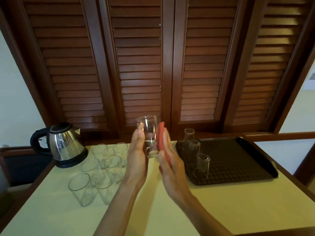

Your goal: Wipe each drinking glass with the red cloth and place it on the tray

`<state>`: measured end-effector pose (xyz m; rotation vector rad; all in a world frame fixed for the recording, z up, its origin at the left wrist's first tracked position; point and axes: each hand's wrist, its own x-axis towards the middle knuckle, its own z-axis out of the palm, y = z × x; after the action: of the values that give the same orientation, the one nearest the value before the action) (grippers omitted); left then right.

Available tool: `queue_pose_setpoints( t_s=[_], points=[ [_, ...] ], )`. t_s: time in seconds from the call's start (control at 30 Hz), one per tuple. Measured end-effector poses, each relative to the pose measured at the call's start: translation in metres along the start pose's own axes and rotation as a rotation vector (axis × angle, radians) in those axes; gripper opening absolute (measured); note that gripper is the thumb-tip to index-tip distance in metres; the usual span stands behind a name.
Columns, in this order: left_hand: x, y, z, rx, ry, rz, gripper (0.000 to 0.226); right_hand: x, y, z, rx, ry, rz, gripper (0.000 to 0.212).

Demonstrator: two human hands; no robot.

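Head: glass [148, 133] upright, long axis vertical.

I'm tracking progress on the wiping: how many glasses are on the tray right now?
3, all upside down along the left side of the tray: one at the far corner, one just nearer, and one nearest the front. None looks hidden.

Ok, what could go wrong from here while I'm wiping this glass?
The glass is held in the air between the left hand and the cloth under the right hand; that grip looks light, so it might slip. It could drop onto the waiting glasses below.
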<state>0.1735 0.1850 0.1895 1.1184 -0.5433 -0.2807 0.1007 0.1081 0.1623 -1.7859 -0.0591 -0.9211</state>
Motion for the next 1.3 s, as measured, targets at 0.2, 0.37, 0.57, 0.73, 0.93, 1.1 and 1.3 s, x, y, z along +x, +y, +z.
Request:
queue_pose_setpoints(
  t_s=[0.2, 0.37, 0.57, 0.73, 0.93, 1.1, 1.3],
  points=[
    [-0.008, -0.005, 0.002, -0.046, -0.022, -0.151, 0.059, 0.007, -0.010, 0.004, -0.269, -0.064, -0.137, 0.055],
    [-0.009, 0.000, 0.003, -0.070, -0.066, -0.148, 0.058, 0.014, -0.010, -0.002, -0.175, 0.030, -0.031, 0.056],
    [-0.001, 0.010, -0.005, -0.333, 0.025, -0.217, 0.058, -0.007, -0.007, 0.003, -0.345, -0.187, -0.229, 0.055],
    [-0.015, -0.008, 0.000, -0.246, 0.012, -0.279, 0.047, 0.027, -0.020, 0.005, -0.451, 0.008, -0.162, 0.051],
    [-0.004, 0.005, -0.009, -0.298, -0.008, -0.221, 0.065, 0.003, -0.003, -0.001, -0.325, -0.157, -0.161, 0.057],
    [-0.007, -0.007, -0.003, -0.377, -0.051, -0.249, 0.061, 0.017, -0.013, 0.006, -0.353, -0.076, -0.193, 0.051],
    [-0.007, -0.002, -0.005, -0.195, -0.006, -0.307, 0.052, 0.024, -0.010, 0.000, -0.334, 0.011, -0.091, 0.054]
  ],
)
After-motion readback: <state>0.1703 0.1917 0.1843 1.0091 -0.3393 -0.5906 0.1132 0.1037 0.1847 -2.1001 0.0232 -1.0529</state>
